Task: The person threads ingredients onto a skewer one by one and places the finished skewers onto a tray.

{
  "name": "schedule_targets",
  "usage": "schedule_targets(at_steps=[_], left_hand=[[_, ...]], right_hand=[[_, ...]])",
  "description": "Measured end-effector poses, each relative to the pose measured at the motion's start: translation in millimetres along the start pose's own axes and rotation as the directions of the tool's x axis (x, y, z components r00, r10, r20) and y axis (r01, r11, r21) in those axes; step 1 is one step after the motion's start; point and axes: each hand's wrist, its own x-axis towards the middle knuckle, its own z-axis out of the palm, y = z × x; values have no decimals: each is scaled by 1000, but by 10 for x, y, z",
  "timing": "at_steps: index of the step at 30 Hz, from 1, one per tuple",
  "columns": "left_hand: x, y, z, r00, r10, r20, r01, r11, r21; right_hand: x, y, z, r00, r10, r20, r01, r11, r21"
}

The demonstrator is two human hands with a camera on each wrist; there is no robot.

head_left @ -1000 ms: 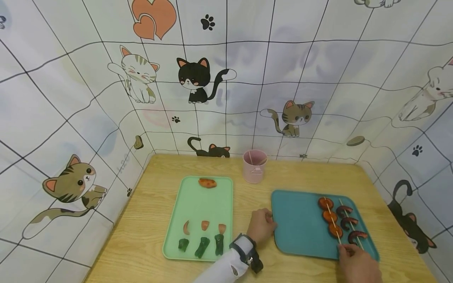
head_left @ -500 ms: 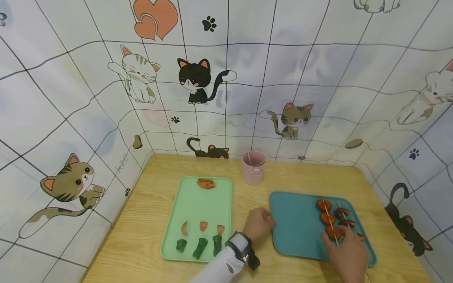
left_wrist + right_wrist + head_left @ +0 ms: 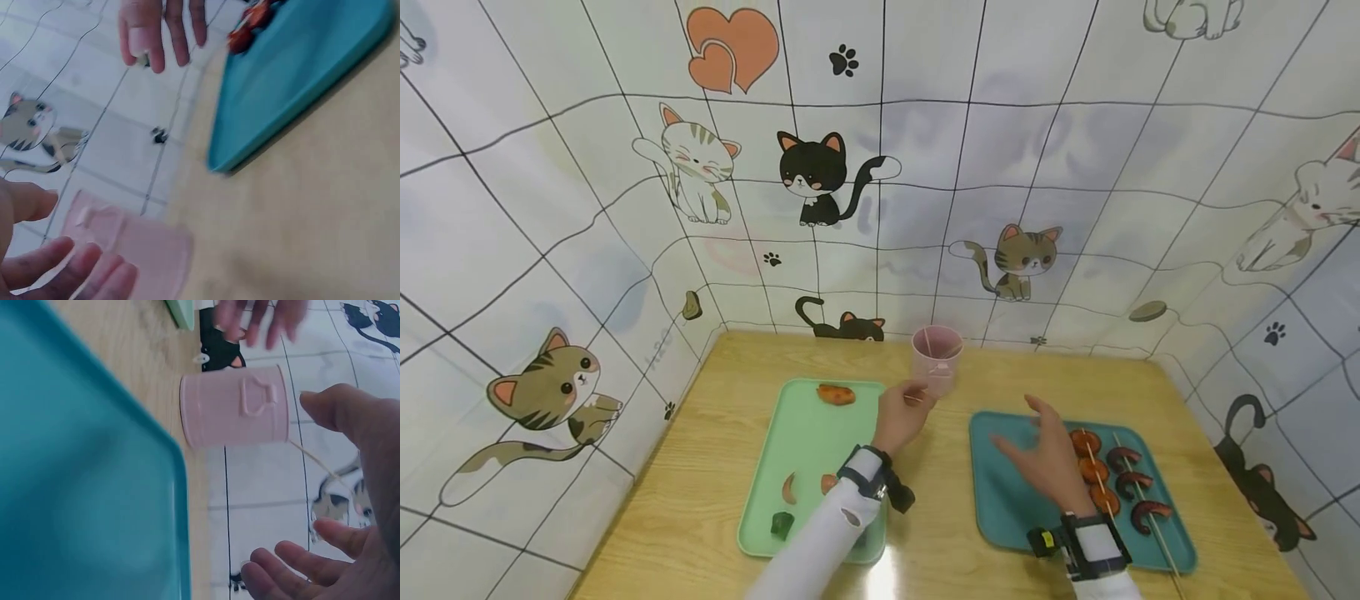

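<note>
Pink cup (image 3: 937,358) stands upright on the worktop (image 3: 940,542); left hand (image 3: 902,417) and right hand (image 3: 1047,460) both show grip apart. Snagging its protruding stick (image 3: 317,461) could tip it.

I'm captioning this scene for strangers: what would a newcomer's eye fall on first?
Probably the white, gridded wall covering printed with cartoon cats, behind the pale wooden table. Next, the teal rectangular tray on the right, bearing a skewer of round orange pieces and one of curled reddish pieces. Then the small pink bucket at the table's back, near the left hand.
</note>
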Motion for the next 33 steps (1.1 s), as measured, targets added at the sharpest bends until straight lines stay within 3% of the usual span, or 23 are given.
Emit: schedule_targets(at_steps=[6,9,13,19,26,30,33], left_hand=[[385,161,-166,993,47,-107,-49,999,-23],[564,215,-188,990,53,-128,-55,998,-16],[775,237,-156,984,109,-142,-100,993,70],[1012,285,-45,972,192,-137,-153,955,253],[1210,335,142,992,67,-108,-23,932,361],[1236,411,191,993,6,-119,41,923,382],[1233,470,205,992,5,-129,55,886,460]], right_hand=[[440,-94,245,999,9,45,-9,1000,-11],[654,-147,356,997,28,71,-29,999,14],[893,-220,488,996,31,80,-36,998,59],[1146,-264,683,997,34,68,-41,993,111],[1327,-292,852,999,36,21,-39,985,167],[1395,-275,941,999,45,16,-48,985,166],[1436,-246,999,999,49,24,-52,985,165]])
